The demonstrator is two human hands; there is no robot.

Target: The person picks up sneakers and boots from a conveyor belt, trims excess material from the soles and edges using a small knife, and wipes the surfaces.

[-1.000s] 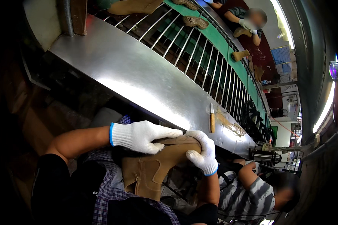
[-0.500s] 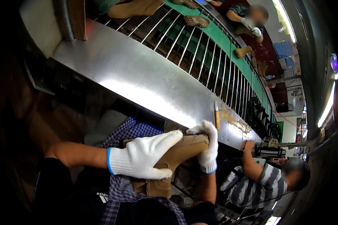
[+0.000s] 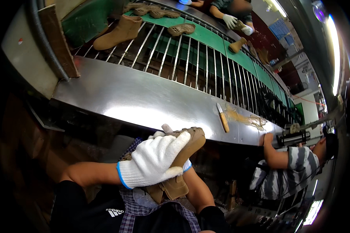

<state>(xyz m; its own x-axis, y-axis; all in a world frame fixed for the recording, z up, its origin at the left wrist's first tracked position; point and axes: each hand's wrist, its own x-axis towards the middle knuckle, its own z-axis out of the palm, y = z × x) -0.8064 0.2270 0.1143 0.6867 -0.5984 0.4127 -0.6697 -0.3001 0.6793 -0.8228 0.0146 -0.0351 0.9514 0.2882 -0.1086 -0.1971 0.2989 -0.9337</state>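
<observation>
In the head view, the gloved left hand (image 3: 153,161) lies over a tan boot (image 3: 181,163) held above the lap, its grip closed across the upper. The right hand (image 3: 171,134) is mostly hidden behind the boot, so I cannot tell its grip. The boot sits just short of the steel surface (image 3: 144,101), where a brush (image 3: 223,117) lies.

The steel ledge (image 3: 144,103) lay open ahead — only a brush (image 3: 223,118) (right) and a glue smear (image 3: 247,117) interrupted it.

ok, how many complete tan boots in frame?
2: one boot gripped by the left hand and right hand above the lap; another boot lying on the conveyor's rails, upper left. More may be hidden.
</observation>
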